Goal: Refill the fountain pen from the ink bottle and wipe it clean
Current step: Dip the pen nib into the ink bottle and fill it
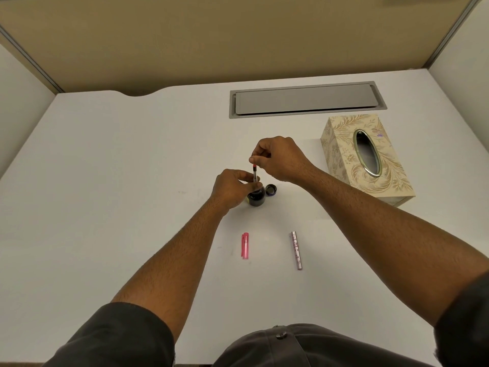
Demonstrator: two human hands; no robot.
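On the desk (105, 181), keep the bottle (257, 198) steady; your left hand (232, 188) pinches the pen (255, 174) upright at its mouth. Your right hand (277, 158) pinches the converter's red top: twist slowly, nib submerged, to draw ink.

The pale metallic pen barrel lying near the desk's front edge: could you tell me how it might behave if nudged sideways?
The slim pale metallic pen barrel looks round, with no clip visible, so it would probably roll freely. It seems light and rigid.

Single head-worn wide-angle view, forward and steeply down over the desk (105, 181)
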